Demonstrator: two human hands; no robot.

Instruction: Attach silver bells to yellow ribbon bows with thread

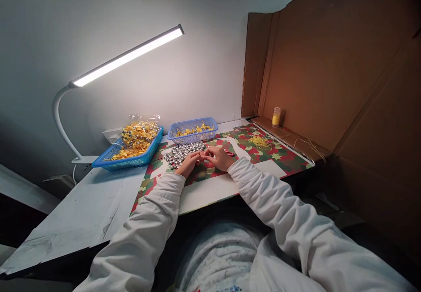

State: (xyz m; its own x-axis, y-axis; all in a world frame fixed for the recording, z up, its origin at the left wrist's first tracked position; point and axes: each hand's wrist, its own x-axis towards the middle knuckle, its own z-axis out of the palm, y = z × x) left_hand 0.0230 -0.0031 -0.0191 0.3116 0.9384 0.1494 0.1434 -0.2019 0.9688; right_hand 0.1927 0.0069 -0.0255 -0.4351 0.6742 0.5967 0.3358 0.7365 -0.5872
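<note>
My left hand [190, 162] and my right hand [217, 158] meet over the patterned mat, fingertips pinched together. Whatever sits between the fingers is too small to make out. Just behind and left of them lies a spread pile of shiny silver bells [184, 151], round and bead-like. Close by my right hand, a small red tool [230, 153] rests on the mat, partly covered by that hand. A blue basket [192, 139] behind the pile holds yellow ribbon-like pieces [194, 129].
A larger blue tray [131, 164] at left carries a bagged heap of yellow pieces [140, 134]. Yellow threads [259, 141] lie on the mat's right side. A yellow-filled bottle [276, 117] stands by the cardboard wall [329, 64]. A lit lamp [128, 57] reaches over the table from the left.
</note>
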